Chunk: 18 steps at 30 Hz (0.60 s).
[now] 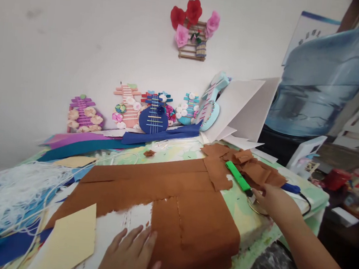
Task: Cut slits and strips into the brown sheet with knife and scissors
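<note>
Across the near middle of the bench [247,226], the left hand [131,249] lies open, palm down and fingers loosely spread, over a bare white patch [118,225] beside the torn edge of the brown covering [200,220]. It enters from the bottom of the view, fingers pointing away from the person. The right hand [265,196] has its fingers curled at the black end of a green-handled tool [238,176], just over a clear ring [256,207]; whether it grips either, I cannot tell. Its forearm slants up and leftward from the lower right corner. Beyond the green-handled tool are crumpled brown pieces [258,170]; left of the covering lie a cream card [76,236] and tangled white string [20,191]. Colourful instrument-shaped crafts [153,121] stand along the wall. Behind a large blue bottle [322,84], a poster [312,29] bears dark characters too blurred to read.
</note>
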### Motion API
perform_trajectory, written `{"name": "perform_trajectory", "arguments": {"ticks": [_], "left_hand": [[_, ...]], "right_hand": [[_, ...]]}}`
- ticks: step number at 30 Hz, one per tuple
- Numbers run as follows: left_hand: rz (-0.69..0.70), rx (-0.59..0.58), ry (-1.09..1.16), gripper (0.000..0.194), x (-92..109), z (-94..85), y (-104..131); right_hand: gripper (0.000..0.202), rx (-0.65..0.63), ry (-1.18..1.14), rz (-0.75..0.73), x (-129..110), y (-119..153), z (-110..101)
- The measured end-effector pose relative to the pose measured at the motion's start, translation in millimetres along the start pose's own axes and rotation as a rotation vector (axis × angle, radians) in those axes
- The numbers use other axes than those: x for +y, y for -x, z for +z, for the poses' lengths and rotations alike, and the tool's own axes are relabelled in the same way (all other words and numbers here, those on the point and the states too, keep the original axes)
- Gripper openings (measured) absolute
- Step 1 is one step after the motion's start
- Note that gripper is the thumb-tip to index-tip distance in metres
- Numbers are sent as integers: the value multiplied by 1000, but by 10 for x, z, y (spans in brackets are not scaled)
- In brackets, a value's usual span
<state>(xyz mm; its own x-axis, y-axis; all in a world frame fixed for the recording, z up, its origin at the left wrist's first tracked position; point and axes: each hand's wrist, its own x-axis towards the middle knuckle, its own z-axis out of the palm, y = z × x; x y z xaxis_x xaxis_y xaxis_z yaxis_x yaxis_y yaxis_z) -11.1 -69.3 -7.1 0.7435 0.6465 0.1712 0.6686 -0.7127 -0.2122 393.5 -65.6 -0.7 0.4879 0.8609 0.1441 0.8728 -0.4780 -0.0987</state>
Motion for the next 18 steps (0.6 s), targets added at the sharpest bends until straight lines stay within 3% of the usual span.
{"name": "perform_trajectory", "arguments": {"ticks": [5, 10, 14, 18], "left_hand": [[143, 164, -44, 31, 35, 32, -75], [189, 351, -103, 25, 31, 60, -130], [213, 463, -103, 20, -40, 165, -120], [156, 546, -31, 19, -58, 72, -139]], "right_hand": [[31, -88, 1, -41, 188, 174, 41], [20, -123, -5, -29, 142, 144, 30], [20, -36, 6, -6, 146, 143, -49], [16, 82, 85, -92, 276, 166, -179]]}}
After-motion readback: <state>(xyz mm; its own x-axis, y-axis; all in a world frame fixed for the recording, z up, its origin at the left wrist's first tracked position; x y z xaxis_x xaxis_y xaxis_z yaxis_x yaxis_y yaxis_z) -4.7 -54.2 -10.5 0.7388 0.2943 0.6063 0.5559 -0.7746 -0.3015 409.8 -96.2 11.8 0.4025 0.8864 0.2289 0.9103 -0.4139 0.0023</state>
